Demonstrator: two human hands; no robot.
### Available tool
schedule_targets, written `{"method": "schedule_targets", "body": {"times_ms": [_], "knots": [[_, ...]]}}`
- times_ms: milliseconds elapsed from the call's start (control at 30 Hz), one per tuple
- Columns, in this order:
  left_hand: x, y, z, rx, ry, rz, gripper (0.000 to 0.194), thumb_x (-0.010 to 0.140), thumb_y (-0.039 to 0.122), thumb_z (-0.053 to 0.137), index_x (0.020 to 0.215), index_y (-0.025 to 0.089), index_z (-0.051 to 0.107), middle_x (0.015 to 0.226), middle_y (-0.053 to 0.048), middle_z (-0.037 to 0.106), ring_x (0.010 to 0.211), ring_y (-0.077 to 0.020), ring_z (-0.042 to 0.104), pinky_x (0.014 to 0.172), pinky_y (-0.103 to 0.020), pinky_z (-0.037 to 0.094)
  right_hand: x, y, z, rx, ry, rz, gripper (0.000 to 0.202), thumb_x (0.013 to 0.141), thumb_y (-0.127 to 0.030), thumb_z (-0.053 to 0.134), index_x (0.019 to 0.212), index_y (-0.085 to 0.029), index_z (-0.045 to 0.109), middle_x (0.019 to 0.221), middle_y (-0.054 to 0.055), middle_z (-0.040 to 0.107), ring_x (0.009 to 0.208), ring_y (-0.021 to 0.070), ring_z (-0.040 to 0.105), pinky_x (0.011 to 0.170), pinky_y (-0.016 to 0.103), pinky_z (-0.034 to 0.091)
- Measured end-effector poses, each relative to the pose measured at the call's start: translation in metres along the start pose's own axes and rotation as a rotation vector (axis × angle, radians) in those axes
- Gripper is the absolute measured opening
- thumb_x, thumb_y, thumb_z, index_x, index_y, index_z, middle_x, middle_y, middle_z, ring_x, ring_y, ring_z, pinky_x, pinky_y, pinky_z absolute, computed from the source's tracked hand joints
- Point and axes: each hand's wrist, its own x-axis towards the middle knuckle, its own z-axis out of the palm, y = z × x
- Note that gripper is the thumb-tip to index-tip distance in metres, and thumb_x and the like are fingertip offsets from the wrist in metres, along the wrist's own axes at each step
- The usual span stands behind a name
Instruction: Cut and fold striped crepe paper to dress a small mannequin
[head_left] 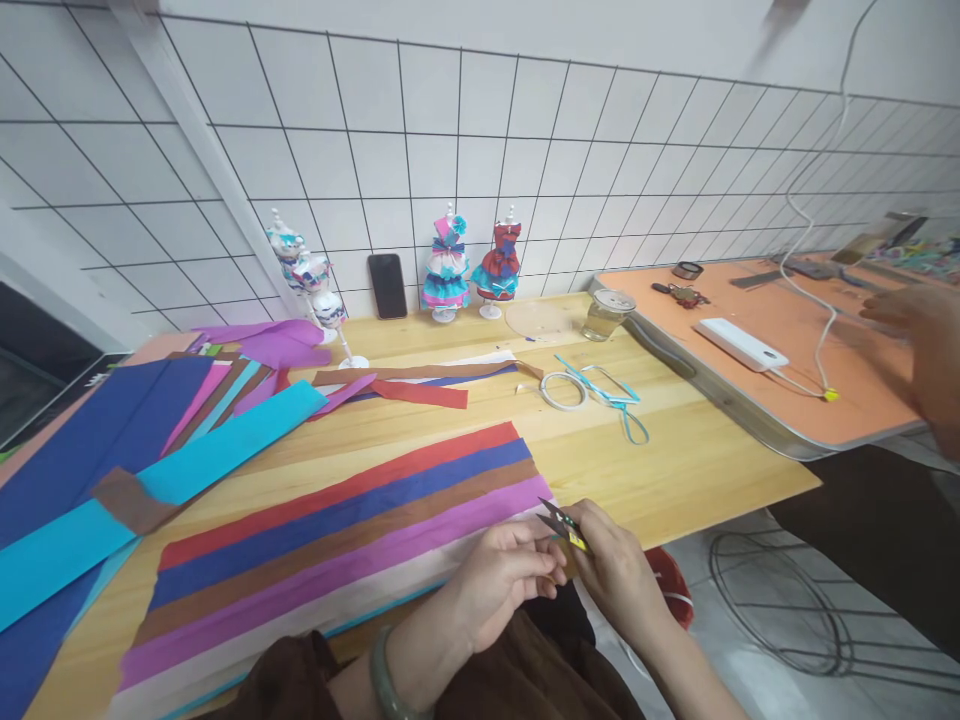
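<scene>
My right hand [619,565] is closed round small black and yellow thread snips [566,528], their two blades apart and pointing left. My left hand [504,580] is beside the blades, fingers curled and pinched together; whatever lies between them is too small to make out. Under and left of it, a sheet of coloured crepe-paper or fabric strips [345,530] lies flat along the table's front, with red, blue, brown, purple, white and turquoise bands. The sheet's right end is close to the blades. The lower part of my left sleeve covers some of the front edge.
Loose strips [420,393] and a tape roll [564,391] lie behind the sheet. Folded coloured paper [247,440] fills the left side. Small dress stands [445,270], a phone [388,286] and a cup [607,315] stand along the wall. Another person's hand [904,310] reaches over the orange table [847,400].
</scene>
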Motion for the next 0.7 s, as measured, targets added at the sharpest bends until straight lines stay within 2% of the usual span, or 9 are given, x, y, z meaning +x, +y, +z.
{"method": "schedule_targets", "body": {"times_ms": [133,200,267,333,433,533,700], "knots": [[0.003,-0.004,0.000,0.220,0.057,-0.018,0.038,0.058,0.009,0.062,0.096,0.011,0.064,0.072,-0.003,0.059,0.062,-0.0108,0.053,0.058,-0.024,0.037,-0.005,0.017,0.000,-0.099,0.132,0.161,0.016,0.083,-0.018,0.037,0.089,-0.017,0.052,0.079,0.008,0.060,0.071,0.0185,0.059,0.059,0.027,0.045],[0.006,-0.007,-0.003,0.383,0.062,-0.011,0.038,0.061,0.008,0.058,0.099,0.010,0.063,0.075,-0.004,0.062,0.063,-0.0110,0.054,0.061,-0.025,0.040,-0.008,0.028,-0.006,-0.169,0.192,0.280,0.018,0.085,-0.025,0.036,0.084,-0.018,0.053,0.074,0.007,0.061,0.065,0.0184,0.059,0.056,0.026,0.043],[0.007,-0.009,-0.007,0.599,0.094,0.055,0.034,0.067,0.009,0.054,0.100,0.010,0.062,0.079,-0.006,0.063,0.067,-0.0119,0.055,0.065,-0.027,0.042,-0.011,0.040,-0.015,-0.239,0.218,0.386,0.024,0.085,-0.032,0.037,0.074,-0.019,0.053,0.063,0.005,0.059,0.056,0.0172,0.056,0.051,0.025,0.040],[0.008,-0.010,-0.010,0.885,0.124,0.186,0.031,0.071,0.011,0.052,0.101,0.013,0.063,0.083,-0.007,0.064,0.072,-0.0135,0.056,0.069,-0.028,0.043,-0.016,0.051,-0.025,-0.302,0.217,0.475,0.029,0.084,-0.038,0.039,0.067,-0.019,0.054,0.055,0.003,0.058,0.049,0.0164,0.054,0.047,0.024,0.037],[0.006,-0.010,-0.011,1.373,0.085,0.403,0.025,0.076,0.013,0.051,0.098,0.019,0.062,0.089,-0.005,0.063,0.084,-0.0170,0.055,0.077,-0.032,0.043,-0.023,0.067,-0.036,-0.377,0.278,0.582,0.028,0.079,-0.042,0.045,0.084,-0.019,0.061,0.067,0.006,0.066,0.059,0.0200,0.061,0.050,0.025,0.040],[0.004,-0.013,-0.011,1.789,0.049,0.526,0.017,0.081,0.017,0.047,0.093,0.018,0.059,0.089,-0.005,0.060,0.088,-0.0205,0.052,0.074,-0.034,0.045,-0.027,0.078,-0.044,-0.423,0.333,0.660,0.036,0.077,-0.042,0.046,0.102,-0.019,0.060,0.084,0.008,0.069,0.073,0.0257,0.064,0.056,0.028,0.043],[0.008,-0.026,-0.015,2.151,0.104,0.576,0.012,0.080,0.013,0.047,0.088,0.014,0.056,0.083,-0.006,0.055,0.082,-0.0226,0.051,0.066,-0.035,0.048,-0.028,0.080,-0.050,-0.315,0.281,0.720,0.033,0.076,-0.045,0.046,0.093,-0.022,0.064,0.078,0.006,0.070,0.070,0.0257,0.064,0.055,0.028,0.043]]}}
